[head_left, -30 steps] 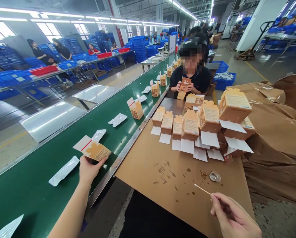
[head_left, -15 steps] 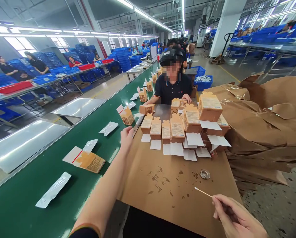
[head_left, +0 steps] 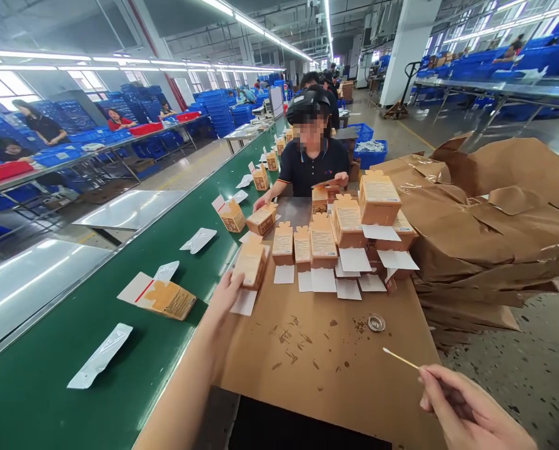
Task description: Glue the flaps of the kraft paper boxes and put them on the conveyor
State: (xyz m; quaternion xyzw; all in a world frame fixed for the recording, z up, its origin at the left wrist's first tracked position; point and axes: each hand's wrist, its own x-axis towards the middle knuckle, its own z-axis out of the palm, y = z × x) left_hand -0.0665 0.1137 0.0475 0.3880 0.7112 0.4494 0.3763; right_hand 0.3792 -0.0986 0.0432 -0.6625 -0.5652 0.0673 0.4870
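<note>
My left hand (head_left: 226, 290) grips the side of a small orange-brown carton (head_left: 250, 264), tilted, with white flaps hanging below it. Hand and carton are at the left edge of the cardboard-covered table (head_left: 289, 387), beside the green conveyor belt (head_left: 134, 362). In my right hand (head_left: 462, 400), thumb and fingers pinch a cotton swab (head_left: 401, 357), its white tip pointing left over the table. Near that tip lies a small round clear dish (head_left: 376, 322), with dark specks beside it. More cartons (head_left: 324, 240) stand stacked with white flaps sticking out toward me.
On the belt lie a white pouch (head_left: 101, 355), an open carton (head_left: 174, 300) and another pouch (head_left: 199, 240). A co-worker (head_left: 312, 156) across the table holds a carton (head_left: 262, 219) and a flat brown piece (head_left: 329, 183). Brown paper sheets (head_left: 486, 237) are heaped at right.
My left hand has taken the leftmost carton from the row and drawn it nearer. My right hand with the swab has shifted slightly right. The co-worker has lifted a flat brown piece.
</note>
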